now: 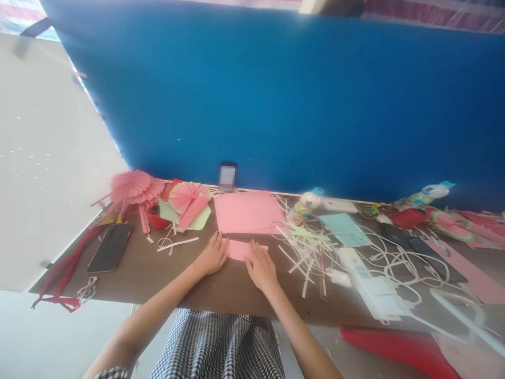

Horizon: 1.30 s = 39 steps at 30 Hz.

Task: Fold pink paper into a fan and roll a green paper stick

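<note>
A folded pink paper strip point(238, 250) lies on the brown table in front of me. My left hand point(214, 255) rests on its left end, fingers stretched out and pressing down. On the right end lies my right hand point(261, 266), its fingers also extended flat over the paper. The undersides of both hands are hidden. Just beyond the strip is a stack of pink paper sheets point(249, 212). Left of it sit a pleated pink paper fan point(188, 199) on green paper and another pleated pink paper piece point(136, 188).
White paper scraps point(303, 252) and cables surround a power strip point(369, 287) at right. A glue bottle point(305, 202) stands behind them. One black phone point(109, 247) lies at left; another phone point(228, 177) leans on the blue panel point(276, 95). A red stool point(394, 350) is below right.
</note>
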### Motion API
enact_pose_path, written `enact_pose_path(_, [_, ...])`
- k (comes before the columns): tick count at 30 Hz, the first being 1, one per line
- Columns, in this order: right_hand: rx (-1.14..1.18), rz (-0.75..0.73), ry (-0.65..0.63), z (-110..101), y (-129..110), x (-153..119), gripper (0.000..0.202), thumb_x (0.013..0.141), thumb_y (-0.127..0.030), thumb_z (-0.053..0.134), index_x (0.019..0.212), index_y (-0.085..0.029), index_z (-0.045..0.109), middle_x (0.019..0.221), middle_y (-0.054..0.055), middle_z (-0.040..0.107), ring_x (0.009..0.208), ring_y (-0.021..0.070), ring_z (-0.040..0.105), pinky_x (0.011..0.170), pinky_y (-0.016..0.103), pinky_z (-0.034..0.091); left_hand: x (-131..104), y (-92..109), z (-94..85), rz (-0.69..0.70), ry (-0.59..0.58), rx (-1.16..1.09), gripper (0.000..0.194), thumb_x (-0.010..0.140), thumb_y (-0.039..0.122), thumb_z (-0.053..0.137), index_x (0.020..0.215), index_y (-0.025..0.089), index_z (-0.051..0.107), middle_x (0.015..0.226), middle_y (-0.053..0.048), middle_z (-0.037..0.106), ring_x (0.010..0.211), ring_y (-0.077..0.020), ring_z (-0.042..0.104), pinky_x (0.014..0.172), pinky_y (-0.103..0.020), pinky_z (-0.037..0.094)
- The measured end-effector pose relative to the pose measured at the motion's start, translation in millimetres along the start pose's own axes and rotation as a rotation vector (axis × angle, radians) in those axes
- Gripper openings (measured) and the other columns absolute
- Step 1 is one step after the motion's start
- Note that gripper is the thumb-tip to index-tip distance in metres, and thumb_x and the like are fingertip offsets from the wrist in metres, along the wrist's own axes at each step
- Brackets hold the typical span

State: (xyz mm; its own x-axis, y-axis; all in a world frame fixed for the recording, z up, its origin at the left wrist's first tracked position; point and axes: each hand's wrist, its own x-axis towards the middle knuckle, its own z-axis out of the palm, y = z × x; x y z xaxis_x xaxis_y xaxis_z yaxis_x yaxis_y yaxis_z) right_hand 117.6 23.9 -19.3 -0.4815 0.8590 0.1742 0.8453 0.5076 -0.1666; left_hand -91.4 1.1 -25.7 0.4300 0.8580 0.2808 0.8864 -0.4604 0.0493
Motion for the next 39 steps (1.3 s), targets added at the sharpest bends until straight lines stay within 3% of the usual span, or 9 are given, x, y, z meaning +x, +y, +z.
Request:
enact_pose_path(9, [-0.029,0.080,-0.004,-6.8,35.3,-15.0,0.045,0.087,-0.030,0.025,0.123,-0.008,0.041,0.129,0.012,0.042,0.121,0.0222,0.034,0.099,0.038,0.025,3.6,-1.3,-11.0,-0.086,-0.055,0.008,0.044,0.086,0.026,0.027,0.124,0.004,0.036,0.125,-0.023,0.040,0.122,-0.0312,0.029,0.093,-0.044,0.031])
enact_pose_path(12, [-0.035,0.117,0.055,-11.3,37.3,-2.5,0.039,0.087,-0.028,0.029,0.105,-0.010,0.058,0.113,0.013,0.056,0.112,0.0249,0.043,0.095,0.040,0.028,11.5,1.6,-17.9,-0.148,-0.073,0.012,0.039,0.086,0.025,0.029,0.117,0.008,0.046,0.117,-0.021,0.047,0.115,-0.0292,0.040,0.087,-0.040,0.036])
enact_pose_path(14, [-0.015,0.137,0.081,-15.1,38.5,10.8,0.034,0.085,-0.029,0.034,0.085,-0.012,0.064,0.096,0.013,0.062,0.098,0.0248,0.051,0.088,0.040,0.033,17.9,1.8,-21.9,-0.191,-0.112,-0.006,0.034,0.085,0.023,0.030,0.101,0.010,0.057,0.103,-0.019,0.055,0.103,-0.0273,0.048,0.079,-0.039,0.040])
enact_pose_path(18, [0.193,0.021,-0.006,-20.1,44.4,30.2,0.017,0.078,-0.028,0.047,0.073,-0.017,0.060,0.082,0.005,0.059,0.076,0.0163,0.055,0.071,0.029,0.040,25.7,-4.2,-26.3,-0.264,-0.152,-0.083,0.031,0.083,0.027,0.038,0.072,0.015,0.064,0.086,-0.012,0.059,0.087,-0.0239,0.053,0.071,-0.036,0.041])
enact_pose_path(24, [0.349,0.001,-0.142,-20.2,50.3,27.2,0.008,0.071,-0.023,0.052,0.075,-0.018,0.058,0.071,0.000,0.055,0.066,0.0138,0.053,0.061,0.024,0.039,27.7,-20.7,-26.5,-0.342,-0.153,-0.226,0.017,0.075,0.031,0.054,0.078,0.020,0.066,0.099,-0.006,0.059,0.090,-0.0214,0.051,0.073,-0.033,0.039])
enact_pose_path(28, [0.346,-0.014,-0.162,-28.1,46.4,26.6,0.006,0.070,-0.019,0.051,0.068,-0.018,0.056,0.070,0.000,0.054,0.064,0.0123,0.051,0.059,0.023,0.038,32.1,-28.2,-25.0,-0.257,-0.156,-0.218,0.021,0.075,0.027,0.055,0.094,0.023,0.062,0.108,-0.006,0.055,0.102,-0.0230,0.046,0.083,-0.038,0.035])
enact_pose_path(32, [0.244,-0.138,0.016,-44.8,44.9,30.4,0.011,0.077,-0.017,0.045,0.071,-0.018,0.055,0.077,0.002,0.054,0.072,0.0141,0.051,0.066,0.026,0.038,36.6,-32.6,-27.6,-0.121,-0.075,-0.268,0.017,0.079,0.028,0.050,0.085,0.024,0.065,0.101,-0.004,0.060,0.097,-0.0187,0.051,0.086,-0.036,0.033])
enact_pose_path(36, [0.026,-0.276,0.229,-51.9,49.8,30.4,0.023,0.083,-0.012,0.035,0.075,-0.017,0.056,0.079,0.006,0.057,0.079,0.0180,0.048,0.075,0.031,0.034,36.6,-31.6,-30.8,-0.052,0.121,-0.218,0.026,0.085,0.025,0.039,0.089,0.022,0.064,0.092,-0.005,0.063,0.089,-0.0161,0.052,0.080,-0.031,0.035])
enact_pose_path(39, [-0.083,-0.341,0.219,-43.2,52.7,24.4,0.029,0.084,-0.009,0.030,0.076,-0.016,0.057,0.079,0.007,0.057,0.078,0.0182,0.047,0.075,0.031,0.033,31.8,-28.8,-23.9,0.019,0.115,-0.122,0.026,0.086,0.022,0.037,0.093,0.021,0.062,0.091,-0.006,0.061,0.087,-0.0165,0.050,0.075,-0.030,0.036])
